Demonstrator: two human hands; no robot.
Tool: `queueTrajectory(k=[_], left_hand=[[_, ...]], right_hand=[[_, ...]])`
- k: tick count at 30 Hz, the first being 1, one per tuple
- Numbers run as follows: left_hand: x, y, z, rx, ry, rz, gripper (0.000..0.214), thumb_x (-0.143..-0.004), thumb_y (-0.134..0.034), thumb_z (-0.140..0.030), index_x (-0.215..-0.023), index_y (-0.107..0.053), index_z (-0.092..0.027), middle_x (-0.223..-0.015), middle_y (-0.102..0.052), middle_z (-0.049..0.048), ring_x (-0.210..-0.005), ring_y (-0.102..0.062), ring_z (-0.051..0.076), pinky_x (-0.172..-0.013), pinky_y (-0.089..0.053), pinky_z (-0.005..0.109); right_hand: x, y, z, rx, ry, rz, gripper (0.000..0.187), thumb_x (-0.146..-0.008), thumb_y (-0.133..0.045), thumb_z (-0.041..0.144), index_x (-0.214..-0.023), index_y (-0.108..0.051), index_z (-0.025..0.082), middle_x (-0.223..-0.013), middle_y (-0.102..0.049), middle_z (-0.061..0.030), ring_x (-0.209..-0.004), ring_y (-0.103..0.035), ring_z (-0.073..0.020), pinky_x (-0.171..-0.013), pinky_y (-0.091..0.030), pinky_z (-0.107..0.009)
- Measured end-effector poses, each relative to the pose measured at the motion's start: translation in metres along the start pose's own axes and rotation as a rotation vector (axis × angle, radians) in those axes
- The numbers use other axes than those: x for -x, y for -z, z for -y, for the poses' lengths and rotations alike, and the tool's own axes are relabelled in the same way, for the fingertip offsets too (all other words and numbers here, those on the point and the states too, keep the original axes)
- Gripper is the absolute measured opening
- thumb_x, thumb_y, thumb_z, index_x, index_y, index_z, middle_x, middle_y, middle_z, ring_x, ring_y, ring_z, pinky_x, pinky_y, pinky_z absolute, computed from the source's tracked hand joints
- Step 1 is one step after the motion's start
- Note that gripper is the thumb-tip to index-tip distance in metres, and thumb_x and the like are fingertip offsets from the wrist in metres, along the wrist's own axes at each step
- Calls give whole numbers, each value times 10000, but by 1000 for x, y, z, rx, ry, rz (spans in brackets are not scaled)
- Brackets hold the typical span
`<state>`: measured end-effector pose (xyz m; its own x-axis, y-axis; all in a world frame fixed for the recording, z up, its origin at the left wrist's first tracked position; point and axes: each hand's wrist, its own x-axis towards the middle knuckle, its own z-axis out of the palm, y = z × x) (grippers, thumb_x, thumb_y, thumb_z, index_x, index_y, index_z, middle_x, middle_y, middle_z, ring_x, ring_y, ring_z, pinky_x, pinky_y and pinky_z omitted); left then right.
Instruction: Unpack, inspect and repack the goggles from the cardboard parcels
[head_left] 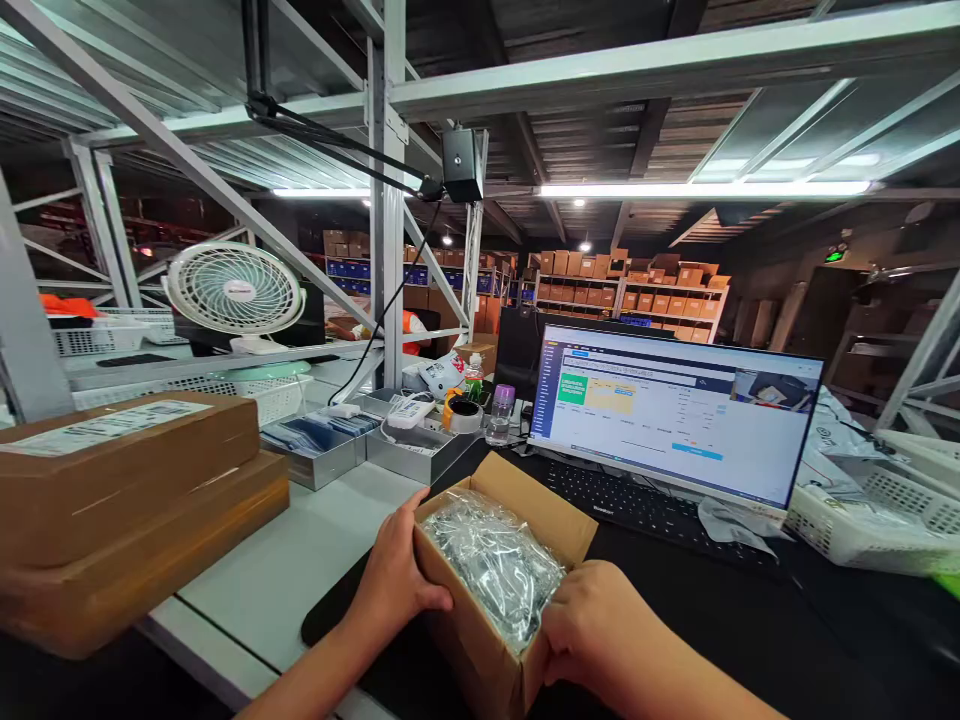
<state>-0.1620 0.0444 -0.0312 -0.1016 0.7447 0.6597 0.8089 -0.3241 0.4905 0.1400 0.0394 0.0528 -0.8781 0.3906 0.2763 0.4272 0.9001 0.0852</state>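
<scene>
An open cardboard box (474, 640) stands tilted towards me on the black desk mat, its far flap raised. Clear, shiny plastic wrap (495, 560) fills its opening; what lies inside the wrap is too blurred by reflections to name. My left hand (397, 565) grips the box's left wall, thumb on the near side and fingers along the far corner. At the right edge, my right hand (592, 620) is closed over the rim beside the plastic, its fingertips partly hidden.
Two taped cartons (127, 480) are stacked at the left. Behind the box are a keyboard (600, 500) and a lit monitor (667, 420). Metal trays (322, 465), a small bottle (500, 415) and a fan (236, 288) stand farther back. A white basket (847, 530) is at the right.
</scene>
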Motion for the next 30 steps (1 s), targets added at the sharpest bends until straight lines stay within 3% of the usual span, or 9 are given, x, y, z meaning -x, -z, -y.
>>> queueTrajectory(k=[3, 5, 7, 9, 12, 15, 19, 24, 30], left_hand=[[0, -7, -1, 7, 1, -54, 1536, -237, -974, -565, -1506, -197, -186, -1407, -481, 254, -1277, -511, 470, -1075, -393, 636], [-1, -5, -4, 11, -13, -46, 1540, -255, -974, -567, -1521, -177, -200, -1408, -478, 240, -1275, -508, 464, -1076, -391, 634], [-3, 1, -10, 15, -32, -18, 1503, -307, -967, -577, -1532, -176, -215, -1380, -500, 216, -1252, -521, 445, -1062, -404, 627], [-4, 9, -19, 23, -54, 13, 1391, -375, -954, -584, -1520, -238, -249, -1337, -531, 176, -1212, -539, 415, -1040, -425, 611], [-2, 21, -35, 45, -95, 41, 1119, -417, -912, -654, -1372, -455, -292, -1276, -556, 125, -1155, -552, 380, -1004, -458, 575], [3, 28, -51, 63, -113, 30, 962, -373, -833, -793, -1121, -552, -258, -1314, -510, 145, -1192, -517, 397, -1006, -458, 582], [16, 32, -74, 89, -128, -40, 902, -392, -730, -898, -961, -521, -230, -1339, -446, 181, -1201, -489, 411, -978, -468, 605], [35, 41, -112, 64, -276, -92, 875, -544, -602, -941, -1067, -498, -247, -1407, -368, 178, -1252, -439, 407, -949, -464, 572], [48, 43, -155, -22, -374, -258, 533, -890, -291, -746, -976, -479, -255, -1252, -523, 139, -1219, -477, 354, -1061, -268, 609]], right_hand=[[1, -3, -1, 41, -27, 17, 317, -613, -943, 364, -619, -665, 212, -633, -731, 22, -549, -618, -170, -531, -374, -311], [5, 12, -2, -136, -56, 63, 296, -590, -953, 288, -603, -665, 219, -629, -720, 44, -566, -623, -158, -544, -395, -284], [6, 34, -1, -400, -138, 70, 183, -708, -873, 237, -665, -694, 241, -656, -710, 61, -595, -632, -144, -560, -433, -250], [1, 53, 5, -569, -275, -50, 60, -869, -702, 231, -908, -730, 267, -843, -739, 26, -718, -669, -160, -642, -505, -252], [-18, 56, 18, -508, -350, -187, 403, -922, -579, 219, -1325, -586, 223, -1267, -640, -111, -1101, -629, -258, -954, -520, -405], [-37, 41, 24, -419, -312, -43, 591, -874, -618, 215, -1444, -479, 141, -1391, -527, -190, -1301, -490, -338, -1109, -404, -519], [-45, 33, 23, -416, -361, 75, 880, -803, -687, 226, -1559, -270, 53, -1472, -416, -255, -1401, -372, -384, -1157, -341, -540], [-36, 55, 24, -474, -424, 216, 1160, -643, -768, 132, -1592, -106, 43, -1494, -327, -287, -1410, -371, -392, -1134, -386, -479], [-15, 60, 21, -479, -323, 99, 1028, -638, -816, 237, -1528, -310, 139, -1450, -412, -199, -1313, -482, -345, -1064, -467, -433]])
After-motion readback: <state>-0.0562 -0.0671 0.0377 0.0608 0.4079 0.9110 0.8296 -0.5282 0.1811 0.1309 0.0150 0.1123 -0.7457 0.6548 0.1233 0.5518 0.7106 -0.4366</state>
